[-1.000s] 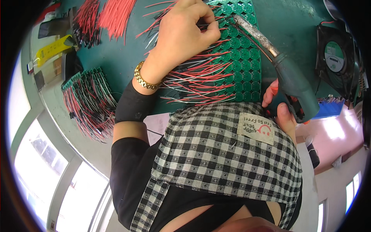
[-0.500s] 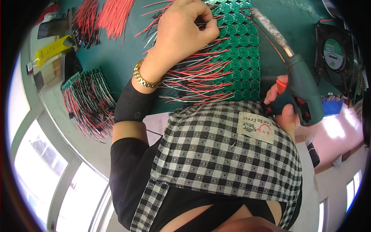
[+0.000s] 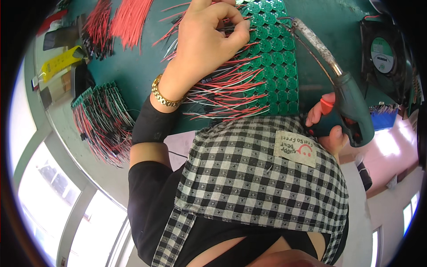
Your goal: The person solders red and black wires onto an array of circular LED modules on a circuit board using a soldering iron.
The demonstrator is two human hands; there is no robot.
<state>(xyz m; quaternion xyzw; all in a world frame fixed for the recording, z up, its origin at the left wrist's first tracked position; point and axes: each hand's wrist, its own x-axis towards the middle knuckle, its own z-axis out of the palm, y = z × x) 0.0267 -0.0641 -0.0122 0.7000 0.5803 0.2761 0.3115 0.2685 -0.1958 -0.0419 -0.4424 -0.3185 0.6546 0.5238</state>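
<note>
A panel of round green circuit boards (image 3: 276,71) lies on the table in front of me. Red, white and black wires (image 3: 224,91) fan out from its left part. Over the panel's upper left side, my left hand (image 3: 205,44) is closed, with thumb and fingertips pinched around a wire end that the hand partly hides. To the right, my right hand (image 3: 332,139) grips a dark green soldering gun (image 3: 357,107) with a red trigger. The gun's metal tip points up and left, close to the panel's right edge; whether it touches a board I cannot tell.
Bundles of red wires (image 3: 132,22) lie at the far left. Nearer, a stack of wired boards (image 3: 103,115) sits at the table's left edge. A yellow packet (image 3: 60,63) is beyond it. On the right stand a black fan (image 3: 383,58) and a blue box (image 3: 383,122).
The soldering gun's tip has come slightly nearer to me. My left hand keeps its pinch and has shifted a little left. The whole view has tilted slightly.
</note>
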